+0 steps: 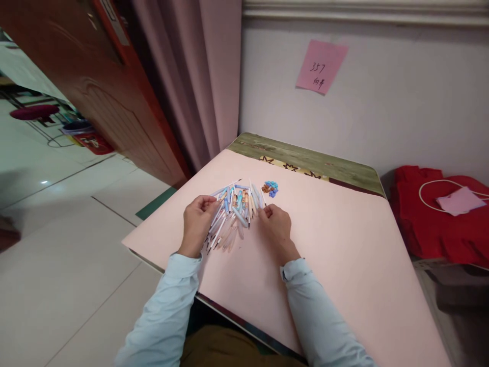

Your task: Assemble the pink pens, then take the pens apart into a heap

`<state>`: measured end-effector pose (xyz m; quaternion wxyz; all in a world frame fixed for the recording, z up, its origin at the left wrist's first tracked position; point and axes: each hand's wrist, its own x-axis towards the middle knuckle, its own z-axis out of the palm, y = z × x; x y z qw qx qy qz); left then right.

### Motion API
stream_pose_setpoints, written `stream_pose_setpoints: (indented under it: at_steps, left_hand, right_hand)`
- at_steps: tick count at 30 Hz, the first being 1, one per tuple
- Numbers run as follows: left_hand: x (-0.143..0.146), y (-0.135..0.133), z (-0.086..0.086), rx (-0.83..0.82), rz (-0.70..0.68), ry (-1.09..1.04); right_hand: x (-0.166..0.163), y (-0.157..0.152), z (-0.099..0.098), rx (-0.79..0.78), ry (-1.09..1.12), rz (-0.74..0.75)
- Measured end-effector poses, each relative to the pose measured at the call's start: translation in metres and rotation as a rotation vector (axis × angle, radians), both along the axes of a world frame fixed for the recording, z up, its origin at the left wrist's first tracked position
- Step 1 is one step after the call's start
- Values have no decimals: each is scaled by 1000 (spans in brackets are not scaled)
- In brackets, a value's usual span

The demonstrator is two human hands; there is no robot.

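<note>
A pile of loose pen parts (237, 204) lies on the pink-covered table between my hands. It mixes white sticks with dark tips that look like pen refills, clear barrels, and blue and orange printed tubes. At the pile's left edge my left hand (199, 221) is closed, thumb and fingers pressed together; what is between them is hidden. My right hand (275, 227) is curled shut at the right edge, beside a thin dark-tipped stick (263, 197); I cannot make out what it grips. Just beyond it sits a small heap of blue and brown pieces (271, 188).
The table's pink cover (344, 265) stops short of a green wood-patterned strip (305, 153) by the wall. A pink note (322, 66) is stuck to the wall. Red cloth (416, 219) lies off to the right. A brown door (110, 92) and a curtain (198, 66) stand left.
</note>
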<state>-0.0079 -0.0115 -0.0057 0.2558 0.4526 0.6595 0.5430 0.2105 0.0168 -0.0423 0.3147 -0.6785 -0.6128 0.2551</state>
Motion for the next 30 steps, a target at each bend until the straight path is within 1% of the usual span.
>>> stream_pose_setpoints:
  at_steps: [3, 5, 7, 10, 13, 15, 17, 19, 22, 25, 27, 30]
  left_hand:
    - [-3, 1, -4, -62, -10, 207]
    - [-3, 2, -4, -104, -21, 376]
    - [0, 3, -4, -134, -43, 539]
    - [12, 3, -3, -163, -128, 739]
    - [25, 2, -2, -201, -213, 824]
    - [32, 3, 0, -231, -218, 843]
    - [38, 3, 1, -256, -211, 870]
    - [42, 4, 2, -277, -199, 895]
    - [45, 7, 3, -289, -178, 886]
    - [44, 9, 4, -266, -162, 766]
    - [43, 9, 4, -229, -168, 578]
    - [44, 7, 3, -164, -229, 225]
  right_hand:
    - [13, -3, 5, -11, -33, -38]
    - [20, -4, 7, -29, -73, -34]
    - [25, -4, 9, -56, -113, 14]
    - [34, -1, 12, -112, -178, 154]
    - [44, 3, 15, -183, -196, 319]
    - [49, 4, 17, -225, -187, 391]
    - [50, 4, 18, -250, -182, 407]
    - [48, 4, 19, -245, -185, 359]
    - [42, 3, 21, -231, -202, 257]
    - [38, 3, 23, -249, -223, 237]
    - [39, 3, 22, -250, -223, 246]
    - [43, 5, 19, -246, -193, 252]
